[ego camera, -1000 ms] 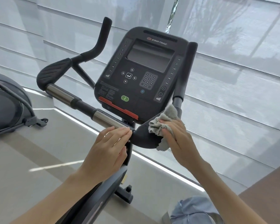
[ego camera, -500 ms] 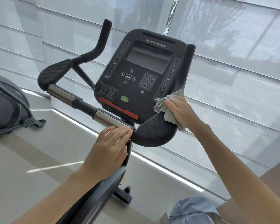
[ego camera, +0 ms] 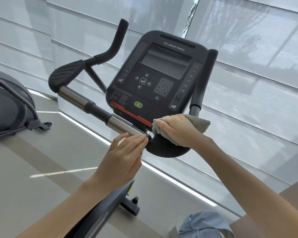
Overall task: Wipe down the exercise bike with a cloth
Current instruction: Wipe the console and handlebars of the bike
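Observation:
The exercise bike's black console faces me, with handlebars on both sides and a chrome grip bar running down to the middle. My right hand presses a grey cloth onto the black right elbow pad, just under the console's lower edge. My left hand rests with flat fingers on the near end of the chrome bar, touching the pad's left tip. The cloth's middle is hidden under my palm.
Another exercise machine stands at the left on the pale floor. Sheer window blinds fill the wall behind the bike. The bike's foot sits below, and a light blue garment shows at the bottom right.
My right hand slid the cloth from the upright right handlebar base back down and leftward onto the elbow pad. The left hand has stayed on the chrome bar.

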Motion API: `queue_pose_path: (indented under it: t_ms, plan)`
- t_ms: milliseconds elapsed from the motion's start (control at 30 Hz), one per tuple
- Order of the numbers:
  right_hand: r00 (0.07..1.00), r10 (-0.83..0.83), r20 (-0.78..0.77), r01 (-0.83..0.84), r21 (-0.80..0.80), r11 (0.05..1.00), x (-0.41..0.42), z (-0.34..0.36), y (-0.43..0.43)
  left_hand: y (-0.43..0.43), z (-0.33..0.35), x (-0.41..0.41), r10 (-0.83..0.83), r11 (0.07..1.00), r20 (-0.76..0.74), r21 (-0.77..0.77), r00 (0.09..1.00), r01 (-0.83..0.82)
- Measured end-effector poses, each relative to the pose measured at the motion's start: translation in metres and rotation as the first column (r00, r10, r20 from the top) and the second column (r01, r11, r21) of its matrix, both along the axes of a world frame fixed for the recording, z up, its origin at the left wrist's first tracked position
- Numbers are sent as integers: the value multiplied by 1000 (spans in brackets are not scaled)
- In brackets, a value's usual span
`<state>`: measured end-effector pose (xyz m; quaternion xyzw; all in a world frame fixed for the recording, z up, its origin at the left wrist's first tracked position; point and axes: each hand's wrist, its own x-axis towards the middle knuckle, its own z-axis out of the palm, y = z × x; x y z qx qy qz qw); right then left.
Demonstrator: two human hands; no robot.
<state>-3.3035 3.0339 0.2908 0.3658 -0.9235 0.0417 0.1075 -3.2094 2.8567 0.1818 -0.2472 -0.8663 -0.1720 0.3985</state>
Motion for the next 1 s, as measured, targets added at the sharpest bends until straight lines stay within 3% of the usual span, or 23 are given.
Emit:
queue_pose_path:
  t_ms: [267, 433, 500, 567, 633, 700, 800, 867, 933, 1000]
  plan:
    - [984, 148, 102, -113, -294, 949, 36, -19, 17, -5, -8, 5, 11, 999, 28, 47, 1000, -12]
    - [978, 175, 116, -84, -545, 834, 57, -27, 38, -5, -2, 8, 40, 999, 28, 27, 999, -41]
    - [960, 211, 186, -36, -661, 749, 60, -20, 50, -1, -1, 9, 43, 999, 24, -8, 999, -43]
    - [936, 239, 258, 75, -810, 581, 56, -4, 60, 1, 0, 8, 42, 999, 24, -36, 999, -41]
    - [959, 181, 217, 126, -901, 414, 40, 15, 70, 2, -1, 8, 48, 998, 25, -45, 999, -47]
    - [972, 173, 159, 63, -886, 460, 24, 26, 75, 2, -3, 7, 56, 998, 25, -44, 998, -55]
    - [964, 127, 233, 92, -743, 663, 0, 13, 72, 2, -5, 6, 56, 998, 36, -36, 998, -54]
    - [987, 15, 161, 92, -638, 765, -10, -7, 68, 2, -6, 7, 60, 998, 50, -37, 997, -58]
    - [996, -71, 46, 84, -588, 805, -14, -24, 64, 2, -6, 8, 60, 998, 66, -37, 996, -58]
    - [993, -117, 24, 107, -610, 785, -9, -30, 60, 2, -5, 8, 58, 998, 84, -32, 995, -56]
